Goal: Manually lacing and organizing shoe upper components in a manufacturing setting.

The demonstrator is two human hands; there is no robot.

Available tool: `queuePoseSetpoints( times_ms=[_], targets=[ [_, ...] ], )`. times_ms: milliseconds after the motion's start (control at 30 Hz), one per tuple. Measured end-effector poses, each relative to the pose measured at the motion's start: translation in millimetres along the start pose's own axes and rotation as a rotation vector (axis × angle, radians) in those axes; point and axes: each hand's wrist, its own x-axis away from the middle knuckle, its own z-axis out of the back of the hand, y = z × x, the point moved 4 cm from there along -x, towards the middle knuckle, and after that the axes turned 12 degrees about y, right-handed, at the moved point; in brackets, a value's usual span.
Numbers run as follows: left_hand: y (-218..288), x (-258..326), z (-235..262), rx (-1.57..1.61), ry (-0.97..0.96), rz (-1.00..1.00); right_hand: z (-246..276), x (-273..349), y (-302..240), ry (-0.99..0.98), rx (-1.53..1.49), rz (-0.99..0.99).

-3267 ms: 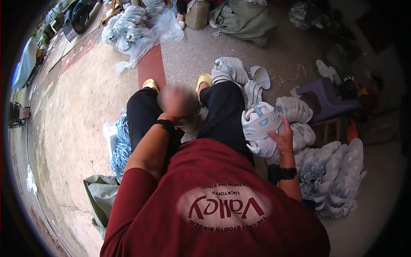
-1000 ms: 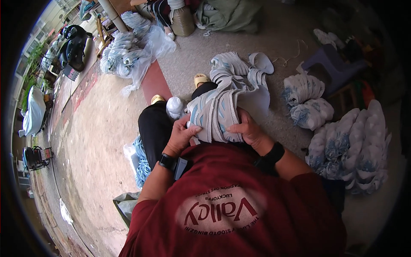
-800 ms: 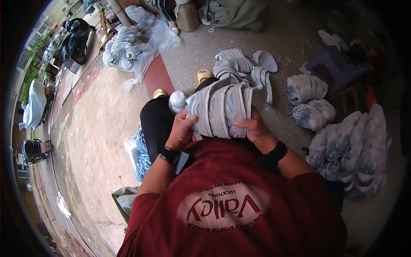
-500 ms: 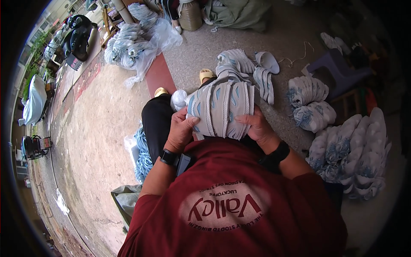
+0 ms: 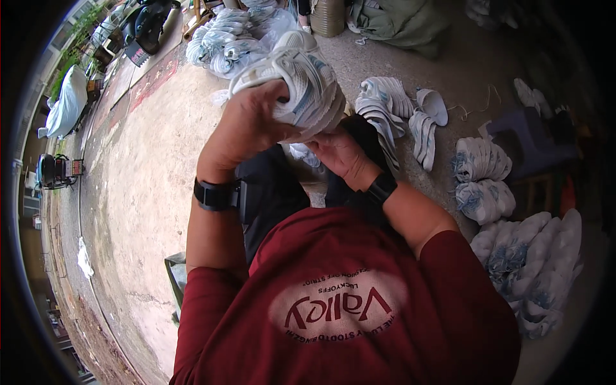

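Note:
A nested stack of white and grey shoe uppers with light blue trim is held up above my knees, tilted toward the far left. My left hand is closed around its left side, the thumb pressed near the shoe openings. At the lower right edge of the stack is my right hand, its fingertips partly hidden beneath the uppers and seemingly gripping them. Under the stack, a bit of pale blue and white material shows between my dark-trousered legs.
Nested shoe uppers lie on the floor ahead to the right. More tied bundles and a large pile are at my right, near a purple stool. Far left, more uppers lie by plastic wrap; a green sack sits at the back.
The stack has been raised and turned, from lying sideways across my lap to tilted up and left. My left hand has moved up with it; the head view has shifted too.

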Motion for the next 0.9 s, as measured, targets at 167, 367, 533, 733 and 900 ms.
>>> queuePoseSetpoints(
  times_ms=[167,367,533,733,900],
  targets=[
    [-52,73,-106,-0.305,-0.345,-0.067,60,49,21,0.118,1.171,0.042],
    [-45,106,-135,-0.258,-0.174,-0.066,17,3,-25,0.264,1.597,0.802],
    [-25,111,-103,-0.198,-0.164,0.07,20,-24,-4,0.114,1.463,0.499],
    [-46,87,-64,-0.165,0.298,0.062,24,-16,-6,0.034,1.344,0.402],
    [-73,102,-102,0.062,0.344,0.356,11,-23,-9,0.072,1.33,0.267]
  ],
)
